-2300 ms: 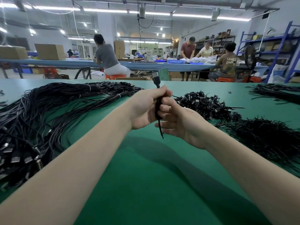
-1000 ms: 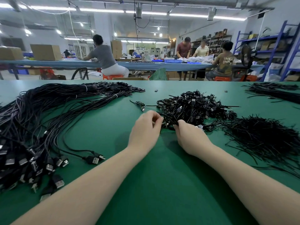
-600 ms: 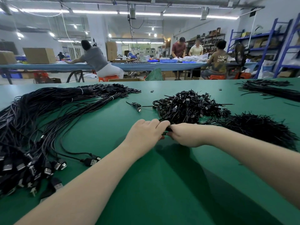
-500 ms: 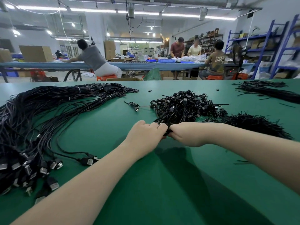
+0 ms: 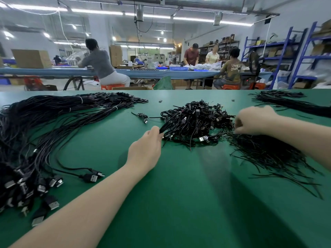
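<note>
On the green table (image 5: 188,203) lies a central heap of coiled black USB cables (image 5: 197,119). My left hand (image 5: 145,151) pinches a folded black cable (image 5: 166,126) at the heap's near-left edge. My right hand (image 5: 254,120) is at the heap's right side, fingers curled down onto the top of a pile of thin black ties (image 5: 268,153); what it pinches is hidden. A loose coiled cable (image 5: 143,117) lies left of the heap.
A large spread of long black cables (image 5: 44,126) with USB plugs (image 5: 91,177) covers the table's left. More black ties (image 5: 286,102) lie far right. Behind the table, people sit and stand at a blue bench (image 5: 146,72); blue shelving (image 5: 295,56) stands at right.
My hands, together at the heap's near edge half a second ago, have parted. The right hand has moved right to the tie pile; the left keeps hold of the cable.
</note>
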The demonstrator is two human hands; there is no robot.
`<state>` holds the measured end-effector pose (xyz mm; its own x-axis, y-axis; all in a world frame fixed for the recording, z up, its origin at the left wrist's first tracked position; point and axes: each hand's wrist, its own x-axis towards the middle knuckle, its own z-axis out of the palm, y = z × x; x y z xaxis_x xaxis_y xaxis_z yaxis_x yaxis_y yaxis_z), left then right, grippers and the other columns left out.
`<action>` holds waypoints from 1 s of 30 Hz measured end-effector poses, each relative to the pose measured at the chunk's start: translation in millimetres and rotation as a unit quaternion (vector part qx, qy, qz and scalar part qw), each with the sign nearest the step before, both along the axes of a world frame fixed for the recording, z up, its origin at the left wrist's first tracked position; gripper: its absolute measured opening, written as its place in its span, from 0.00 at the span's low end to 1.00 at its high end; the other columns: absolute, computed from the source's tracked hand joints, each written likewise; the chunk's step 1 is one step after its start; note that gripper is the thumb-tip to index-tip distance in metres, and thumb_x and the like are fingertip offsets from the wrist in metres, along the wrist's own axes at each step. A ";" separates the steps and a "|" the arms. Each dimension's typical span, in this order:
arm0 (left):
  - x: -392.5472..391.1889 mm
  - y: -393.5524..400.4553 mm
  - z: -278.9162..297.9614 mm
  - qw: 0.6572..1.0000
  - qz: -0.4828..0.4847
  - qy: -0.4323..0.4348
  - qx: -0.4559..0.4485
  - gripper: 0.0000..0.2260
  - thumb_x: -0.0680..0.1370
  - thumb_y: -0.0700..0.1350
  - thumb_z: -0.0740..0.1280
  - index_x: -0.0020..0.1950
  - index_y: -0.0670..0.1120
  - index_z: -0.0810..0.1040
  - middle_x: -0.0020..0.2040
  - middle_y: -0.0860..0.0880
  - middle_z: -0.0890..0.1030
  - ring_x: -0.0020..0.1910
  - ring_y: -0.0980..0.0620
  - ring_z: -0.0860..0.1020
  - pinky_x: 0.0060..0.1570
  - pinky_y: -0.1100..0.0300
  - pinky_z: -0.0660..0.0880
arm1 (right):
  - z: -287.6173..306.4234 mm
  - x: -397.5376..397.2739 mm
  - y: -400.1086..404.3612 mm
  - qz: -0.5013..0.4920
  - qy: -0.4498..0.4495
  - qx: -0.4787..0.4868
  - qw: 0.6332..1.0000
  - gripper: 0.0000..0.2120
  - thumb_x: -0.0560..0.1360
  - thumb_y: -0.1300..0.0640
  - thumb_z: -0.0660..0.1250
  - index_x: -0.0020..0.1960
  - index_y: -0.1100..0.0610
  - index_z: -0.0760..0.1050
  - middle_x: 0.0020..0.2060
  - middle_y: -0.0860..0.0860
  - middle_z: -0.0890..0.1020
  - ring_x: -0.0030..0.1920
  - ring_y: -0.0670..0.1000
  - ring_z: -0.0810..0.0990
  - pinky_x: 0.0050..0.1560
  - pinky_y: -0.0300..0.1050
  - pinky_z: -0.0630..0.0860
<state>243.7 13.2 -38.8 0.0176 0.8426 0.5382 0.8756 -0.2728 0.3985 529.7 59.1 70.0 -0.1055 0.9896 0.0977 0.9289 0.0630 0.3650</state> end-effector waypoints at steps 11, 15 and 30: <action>-0.4 -2.2 3.2 0.997 -0.030 -0.066 -0.021 0.13 0.83 0.50 0.50 0.43 0.45 0.63 0.39 0.49 0.69 0.38 0.44 0.70 0.37 0.51 0.65 | -47.3 5.9 9.2 -0.076 0.112 0.002 0.991 0.12 0.72 0.44 0.71 0.44 0.53 0.79 0.38 0.48 0.81 0.43 0.52 0.79 0.46 0.48 0.69; -1.2 -1.1 3.9 0.992 -0.057 -0.097 -0.062 0.14 0.84 0.50 0.50 0.40 0.46 0.60 0.35 0.49 0.67 0.34 0.47 0.66 0.36 0.52 0.63 | -45.6 3.9 15.0 -0.081 0.108 -0.014 0.991 0.09 0.73 0.50 0.69 0.48 0.54 0.81 0.43 0.49 0.83 0.45 0.52 0.80 0.46 0.47 0.74; -1.8 3.4 4.1 0.977 -0.059 -0.177 -0.105 0.17 0.83 0.52 0.50 0.39 0.44 0.62 0.34 0.47 0.70 0.33 0.47 0.65 0.36 0.53 0.65 | -26.7 -22.0 -9.3 0.114 0.541 0.186 0.812 0.03 0.73 0.55 0.72 0.46 0.54 0.82 0.35 0.48 0.84 0.34 0.44 0.81 0.36 0.34 0.79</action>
<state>241.9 16.6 -34.8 -0.0357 0.9382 0.3443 0.6401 -0.2431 0.7288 507.7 49.8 43.4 0.0647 0.8376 0.5424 0.6981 0.3504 -0.6244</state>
